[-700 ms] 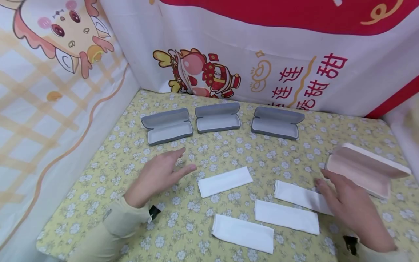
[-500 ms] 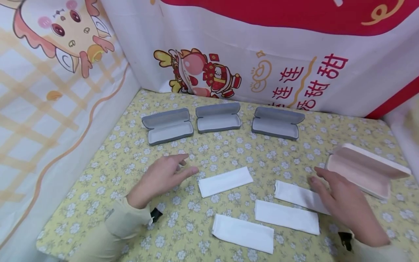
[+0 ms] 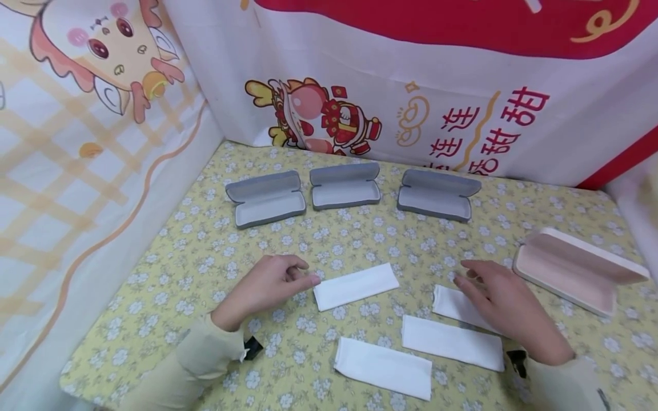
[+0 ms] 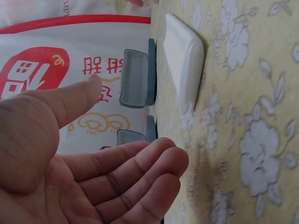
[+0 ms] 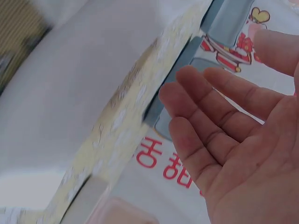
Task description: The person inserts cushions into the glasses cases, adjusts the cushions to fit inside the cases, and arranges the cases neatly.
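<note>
My left hand (image 3: 269, 285) has its thumb tip right at the left end of a folded white cloth (image 3: 356, 286). Seen from the left wrist, that hand (image 4: 107, 163) is loosely bent and holds nothing, the cloth (image 4: 183, 63) lying beyond its fingertips. My right hand (image 3: 506, 299) hovers over another folded white cloth (image 3: 460, 307) and hides its right part. In the right wrist view the relaxed fingers (image 5: 194, 144) grip nothing. Two more folded cloths, one (image 3: 452, 342) below the right hand's cloth and one (image 3: 382, 368) nearest me, lie flat.
Three grey glasses cases stand with lids up along the back: left (image 3: 269, 211), middle (image 3: 345, 194) and right (image 3: 434, 202). A pink glasses case (image 3: 570, 274), also with its lid up, sits at the right. A flowered tablecloth (image 3: 180, 308) covers the table; printed curtains (image 3: 390, 63) hang behind.
My left hand has moved right and nearer to me, up to the cloth's end. My right hand has moved left, away from the pink case. The cloths and cases lie as before.
</note>
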### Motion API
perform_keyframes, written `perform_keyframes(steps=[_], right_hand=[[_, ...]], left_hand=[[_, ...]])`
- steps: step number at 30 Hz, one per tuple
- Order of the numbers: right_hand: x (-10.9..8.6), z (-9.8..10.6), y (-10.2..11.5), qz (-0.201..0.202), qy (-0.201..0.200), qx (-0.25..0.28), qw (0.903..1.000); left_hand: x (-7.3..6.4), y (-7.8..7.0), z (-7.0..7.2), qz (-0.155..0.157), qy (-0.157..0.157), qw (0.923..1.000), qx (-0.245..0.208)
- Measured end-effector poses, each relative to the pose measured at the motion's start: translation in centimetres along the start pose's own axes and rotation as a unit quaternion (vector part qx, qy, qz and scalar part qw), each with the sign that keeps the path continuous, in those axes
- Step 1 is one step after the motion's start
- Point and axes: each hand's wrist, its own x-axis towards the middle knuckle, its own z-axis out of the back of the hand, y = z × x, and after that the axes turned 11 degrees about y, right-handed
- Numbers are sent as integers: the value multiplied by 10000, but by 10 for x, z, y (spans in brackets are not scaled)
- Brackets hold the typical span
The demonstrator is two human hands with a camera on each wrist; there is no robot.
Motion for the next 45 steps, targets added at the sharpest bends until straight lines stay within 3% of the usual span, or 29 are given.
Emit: perform_keyframes(steps=[5,20,26,34,45], right_hand=[[8,-6,7,42,79,98,9999],[40,-22,37,13,633,235,9977],[45,-21,46,17,733,132,9972],[60,-26,56,388,879,45,9954],[78,-33,64,317,1036,137,9940]], left_hand=[[3,3,-7,-41,188,9996,-219],[7,4,-15,-168,307,9993,-131],[10,3,-16,-85,322,9994,134],[14,3,-19,187,286,9985,439],[17,-1,-24,422,190,9952,865]])
